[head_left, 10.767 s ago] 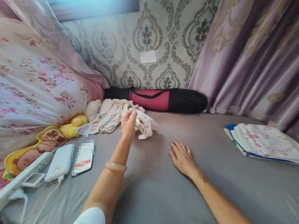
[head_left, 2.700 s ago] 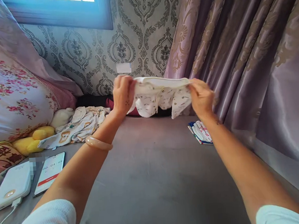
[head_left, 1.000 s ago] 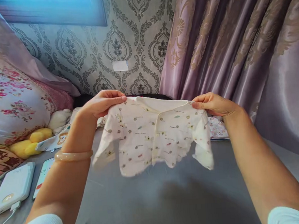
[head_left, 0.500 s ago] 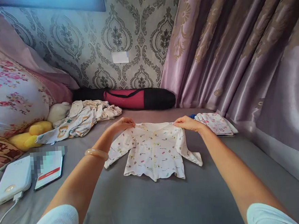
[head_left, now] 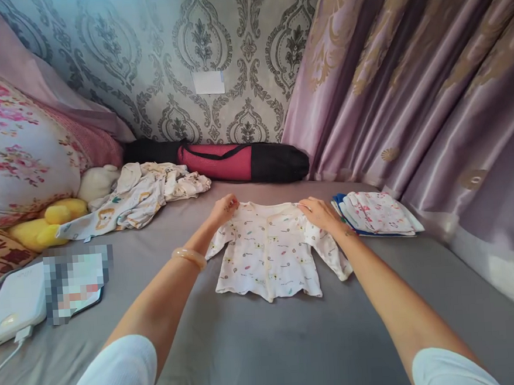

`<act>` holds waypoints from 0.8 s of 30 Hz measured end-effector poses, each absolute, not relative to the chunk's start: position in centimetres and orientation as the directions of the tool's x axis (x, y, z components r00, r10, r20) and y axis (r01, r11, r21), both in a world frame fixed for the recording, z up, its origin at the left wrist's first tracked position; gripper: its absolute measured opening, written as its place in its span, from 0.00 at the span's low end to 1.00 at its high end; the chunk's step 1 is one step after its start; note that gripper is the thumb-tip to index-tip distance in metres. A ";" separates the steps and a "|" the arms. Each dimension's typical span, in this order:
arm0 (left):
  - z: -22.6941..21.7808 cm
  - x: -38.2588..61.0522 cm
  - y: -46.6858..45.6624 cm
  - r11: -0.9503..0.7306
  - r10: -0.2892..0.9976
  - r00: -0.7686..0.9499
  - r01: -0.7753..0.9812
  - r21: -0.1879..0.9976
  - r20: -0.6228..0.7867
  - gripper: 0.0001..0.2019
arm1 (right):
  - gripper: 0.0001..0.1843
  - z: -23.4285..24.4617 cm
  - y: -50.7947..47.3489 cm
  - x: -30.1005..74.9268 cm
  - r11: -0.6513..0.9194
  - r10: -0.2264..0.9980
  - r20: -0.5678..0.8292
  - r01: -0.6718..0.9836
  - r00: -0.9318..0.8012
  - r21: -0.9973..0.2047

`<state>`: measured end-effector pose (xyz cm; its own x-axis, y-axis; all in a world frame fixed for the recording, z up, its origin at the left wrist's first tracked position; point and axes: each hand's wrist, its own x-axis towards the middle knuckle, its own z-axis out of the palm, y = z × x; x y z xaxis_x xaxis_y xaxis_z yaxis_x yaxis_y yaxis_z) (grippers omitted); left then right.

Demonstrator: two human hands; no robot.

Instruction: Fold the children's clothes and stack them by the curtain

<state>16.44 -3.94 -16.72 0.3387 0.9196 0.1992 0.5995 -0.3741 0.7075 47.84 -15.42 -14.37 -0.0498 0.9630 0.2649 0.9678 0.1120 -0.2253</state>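
Note:
A white long-sleeved baby shirt [head_left: 268, 256] with small coloured prints lies spread on the grey sheet, its collar toward the wall and its hem toward me. My left hand [head_left: 225, 210] is closed on the shirt's left shoulder, a beige bangle on that wrist. At the opposite shoulder, my right hand [head_left: 320, 214] pinches the fabric beside the collar. The left sleeve is partly hidden behind my left forearm. The right sleeve slants outward, its cuff close to my right forearm.
Right of the shirt is a stack of folded clothes [head_left: 378, 213]. Rumpled baby clothes [head_left: 145, 194] lie back left, near a yellow plush toy [head_left: 50, 221]. A red-black long bag [head_left: 224, 162] lines the wall. A phone [head_left: 85, 281] and a white power bank [head_left: 16, 303] lie left.
My left hand has shifted slightly right and my right hand lies flatter over the shoulder. The shirt's top edge is straighter, with the left sleeve drawn closer in. The view has tilted down slightly.

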 end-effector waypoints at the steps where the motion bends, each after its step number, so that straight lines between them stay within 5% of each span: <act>1: -16.9 16.5 -3.9 -0.383 0.917 0.340 0.605 0.698 0.208 0.04 | 0.18 -14.5 -15.4 47.8 0.111 0.962 0.267 0.976 -0.058 -0.189; 6: -17.6 16.5 -3.7 -0.405 0.909 0.344 0.608 0.683 0.233 0.05 | 0.18 -14.8 -15.2 47.5 0.126 0.955 0.286 0.983 -0.085 -0.131; 14: -10.4 14.8 -4.6 -0.471 0.826 0.508 0.383 0.795 0.245 0.11 | 0.14 -9.5 -15.3 49.1 0.307 0.889 0.456 0.795 -0.044 -0.522; 19: -2.0 14.4 -5.9 -0.733 0.676 0.283 0.163 0.660 0.681 0.12 | 0.17 -1.1 -17.3 48.7 0.441 0.634 0.770 0.784 0.072 -0.437; 21: -0.8 14.7 -5.8 -0.770 0.638 0.307 0.259 0.583 0.706 0.11 | 0.17 0.1 -17.2 48.4 0.427 0.596 0.800 0.816 0.070 -0.390; 24: -0.9 15.4 -5.2 -0.718 0.681 0.407 0.538 0.442 0.609 0.08 | 0.14 -0.2 -15.8 48.4 0.315 0.755 0.655 0.899 -0.043 -0.304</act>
<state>15.36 -5.17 -0.92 0.4074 0.6805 0.6090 0.5379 -0.7177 0.4422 48.36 -15.81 -0.19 -0.0429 0.7546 0.6547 0.8990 0.3151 -0.3042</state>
